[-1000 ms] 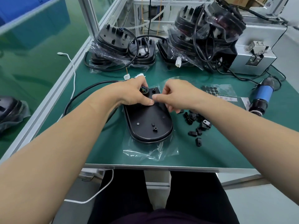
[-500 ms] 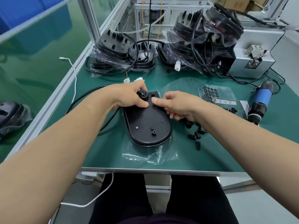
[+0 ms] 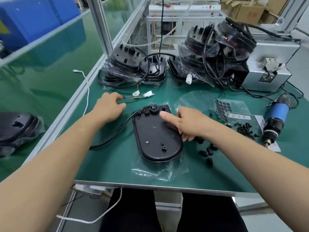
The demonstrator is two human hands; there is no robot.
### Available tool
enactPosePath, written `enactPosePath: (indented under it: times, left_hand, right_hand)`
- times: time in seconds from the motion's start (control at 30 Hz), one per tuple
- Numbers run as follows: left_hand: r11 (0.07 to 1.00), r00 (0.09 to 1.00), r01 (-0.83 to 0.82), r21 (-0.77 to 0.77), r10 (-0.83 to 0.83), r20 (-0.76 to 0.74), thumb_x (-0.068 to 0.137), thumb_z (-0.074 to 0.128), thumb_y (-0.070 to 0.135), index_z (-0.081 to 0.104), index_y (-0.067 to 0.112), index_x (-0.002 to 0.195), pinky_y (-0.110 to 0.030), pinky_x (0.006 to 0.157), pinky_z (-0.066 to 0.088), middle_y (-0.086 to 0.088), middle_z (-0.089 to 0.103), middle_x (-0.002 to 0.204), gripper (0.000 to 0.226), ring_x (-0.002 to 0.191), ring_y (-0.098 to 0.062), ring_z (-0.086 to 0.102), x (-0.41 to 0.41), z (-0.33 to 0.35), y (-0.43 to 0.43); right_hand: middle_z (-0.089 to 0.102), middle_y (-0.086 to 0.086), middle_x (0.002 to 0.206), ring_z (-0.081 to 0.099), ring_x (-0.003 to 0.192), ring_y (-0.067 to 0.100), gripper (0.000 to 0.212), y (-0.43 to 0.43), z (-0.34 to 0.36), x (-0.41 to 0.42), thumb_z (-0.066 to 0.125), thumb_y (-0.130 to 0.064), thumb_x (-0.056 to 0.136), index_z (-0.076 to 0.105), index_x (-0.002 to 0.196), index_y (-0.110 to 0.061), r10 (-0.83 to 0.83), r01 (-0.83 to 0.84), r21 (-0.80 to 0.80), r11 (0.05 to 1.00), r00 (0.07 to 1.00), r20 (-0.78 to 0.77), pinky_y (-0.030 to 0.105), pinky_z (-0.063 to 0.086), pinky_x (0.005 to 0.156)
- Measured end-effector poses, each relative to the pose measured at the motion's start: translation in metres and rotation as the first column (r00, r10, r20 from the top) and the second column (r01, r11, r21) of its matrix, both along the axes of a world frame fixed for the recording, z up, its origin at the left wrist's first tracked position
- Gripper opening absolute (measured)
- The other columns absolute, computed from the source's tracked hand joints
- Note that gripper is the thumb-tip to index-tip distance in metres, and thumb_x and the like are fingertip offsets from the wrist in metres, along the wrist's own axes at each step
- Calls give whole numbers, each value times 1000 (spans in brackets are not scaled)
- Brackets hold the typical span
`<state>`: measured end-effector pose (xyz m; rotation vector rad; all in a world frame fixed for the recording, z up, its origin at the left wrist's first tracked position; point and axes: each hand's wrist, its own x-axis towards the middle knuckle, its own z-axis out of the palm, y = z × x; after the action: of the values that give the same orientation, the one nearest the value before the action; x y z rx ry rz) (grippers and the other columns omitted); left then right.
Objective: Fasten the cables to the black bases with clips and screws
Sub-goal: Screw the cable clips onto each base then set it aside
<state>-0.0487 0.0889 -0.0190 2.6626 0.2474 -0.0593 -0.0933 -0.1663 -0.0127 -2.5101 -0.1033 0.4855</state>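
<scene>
A flat black base [image 3: 155, 141] lies on a clear bag in the middle of the green table. Its black cable [image 3: 113, 136] leaves the base's far left corner and loops left; the thin coloured wires end in white connectors [image 3: 148, 94]. My left hand [image 3: 108, 108] is left of the base and pinches the coloured wires near their sheath. My right hand [image 3: 185, 125] rests on the base's right side, thumb stretched toward the round cable boss [image 3: 153, 109], fingers loosely curled at the edge. Loose black clips [image 3: 207, 151] lie right of the base.
A pile of black screws [image 3: 244, 128] and a blue electric screwdriver [image 3: 275, 121] lie to the right. Bagged stacks of bases with cables [image 3: 133, 64] [image 3: 217, 52] and a grey metal box [image 3: 270, 64] line the back. A white cord [image 3: 87, 91] hangs at the left edge.
My left hand left the cable boss, moved left and took hold of the wires. My right hand shifted right along the base, uncovering the boss and the cable's entry.
</scene>
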Motion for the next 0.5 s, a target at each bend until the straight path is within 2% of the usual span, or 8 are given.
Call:
enactPosePath:
  times: [0.03, 0.07, 0.1, 0.17, 0.27, 0.33, 0.4, 0.5]
  left_hand:
    - [977, 996, 10, 212, 10, -93, 90, 62, 40, 53, 14, 131, -41, 105, 40, -18, 48, 134, 50, 122, -37, 48, 0, -3, 8]
    - [945, 988, 27, 326, 24, -153, 88, 63, 45, 49, 12, 133, -42, 106, 39, -20, 45, 135, 57, 124, -40, 46, 0, -6, 12]
    - [936, 984, 34, 351, 31, -176, 88, 63, 45, 48, 11, 131, -42, 103, 40, -19, 45, 134, 57, 122, -40, 46, 0, -9, 15]
    - [969, 989, 36, 245, 1, -149, 88, 63, 35, 51, 12, 116, -36, 91, 43, -16, 55, 124, 38, 114, -36, 53, 2, -14, 14]
    - [988, 1000, 13, 154, -13, -1, 89, 59, 26, 58, 22, 94, -31, 77, 40, -7, 62, 105, 6, 103, -29, 57, 3, -20, 16]
    - [952, 994, 0, 305, -34, 107, 86, 63, 30, 58, 25, 112, -39, 86, 43, -8, 57, 117, 27, 111, -30, 52, 7, -20, 25]
    - [916, 998, 39, 399, -54, 26, 89, 62, 33, 49, 22, 130, -43, 95, 42, -10, 51, 129, 44, 120, -33, 48, 14, -18, 35]
    - [978, 999, 21, 210, -15, -28, 95, 52, 21, 58, 13, 105, -36, 79, 45, -14, 63, 111, 14, 100, -33, 57, 21, -13, 38]
  right_hand:
    - [72, 5, 65, 69, 50, 19, 77, 2, 0, -3, 51, -85, 75, 51, 87, -10, 16, -15, -36, 999, 1000, 20, 30, 51, 57]
    - [72, 3, 76, 70, 58, 19, 76, 4, 0, -5, 56, -86, 71, 47, 92, -13, 28, -25, -69, 997, 998, 47, 32, 51, 59]
    - [68, 2, 89, 69, 70, 20, 76, 6, 0, -8, 60, -85, 68, 44, 97, -17, 31, -24, -93, 995, 997, 71, 34, 49, 64]
    - [59, -1, 100, 60, 91, 24, 78, 10, 0, -12, 65, -82, 68, 39, 107, -20, 10, -4, -72, 997, 997, 83, 37, 44, 70]
    - [53, -6, 99, 56, 97, 23, 80, 15, -5, -14, 68, -78, 70, 32, 116, -23, -40, 38, 42, 998, 997, 70, 38, 43, 74]
    - [52, -10, 100, 56, 100, 22, 88, 18, -7, -14, 68, -78, 70, 31, 127, -22, -64, 58, 79, 995, 994, 83, 37, 43, 76]
    - [52, -9, 109, 56, 108, 23, 97, 20, -5, -12, 69, -77, 68, 29, 137, -21, -101, 92, 112, 989, 992, 72, 36, 43, 81]
    - [55, -8, 105, 55, 99, 17, 76, 25, -3, -7, 70, -74, 71, 42, 116, -20, -147, 141, 160, 977, 989, 22, 35, 44, 79]
